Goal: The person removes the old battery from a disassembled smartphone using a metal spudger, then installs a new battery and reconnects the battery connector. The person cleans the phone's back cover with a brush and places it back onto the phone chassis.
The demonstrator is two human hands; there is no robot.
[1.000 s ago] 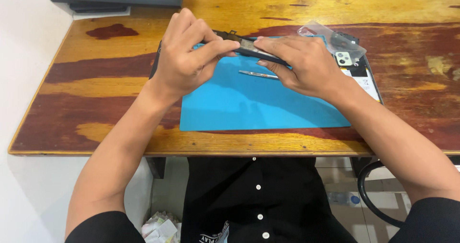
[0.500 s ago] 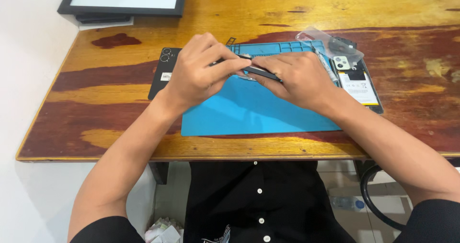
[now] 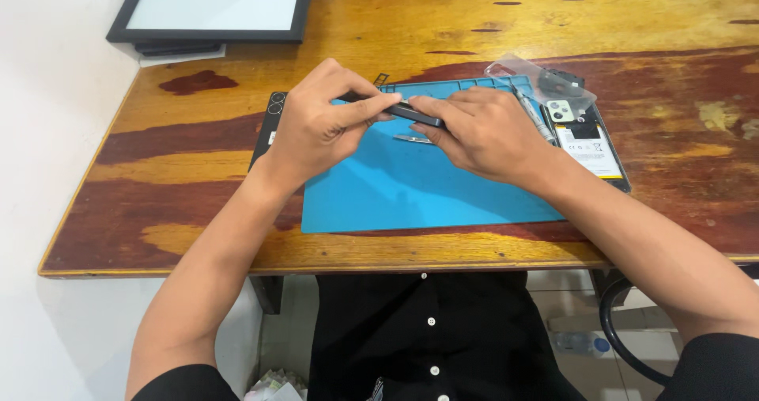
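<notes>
Grip, left hand [image 3: 316,128]: fingers closed together on the left end of the dark phone [image 3: 403,111], thumb and fingertips pinching its edge.
Grip, right hand [image 3: 478,132]: fingers clamped on the right end of the same phone, curled over its upper edge.
Phone, look: slim, dark, seen almost edge-on, held between both hands and tilted slightly, left end higher in the frame than the right; most of its face is hidden by the fingers.
Phone, place: centre of the frame, lifted just above the upper part of the blue mat [image 3: 411,187].
Small metal piece [image 3: 413,139]: thin, silver, lying on the mat just below the phone and between the hands.
Mat edges: its lower edge runs near the tabletop's [image 3: 198,172] front edge; a dark flat panel [image 3: 267,128] sticks out from under its left side.
Right of the mat: an opened phone body [image 3: 589,148] with a pale battery and camera block, a slender tool [image 3: 531,116] beside it, and a clear plastic bag [image 3: 545,81] just above, all close to the right hand.
Upper left of the frame: a black-framed screen [image 3: 213,5], well apart from the hands.
Open room: bare wood across the upper right and along the left of the tabletop; bare mat below both hands.
</notes>
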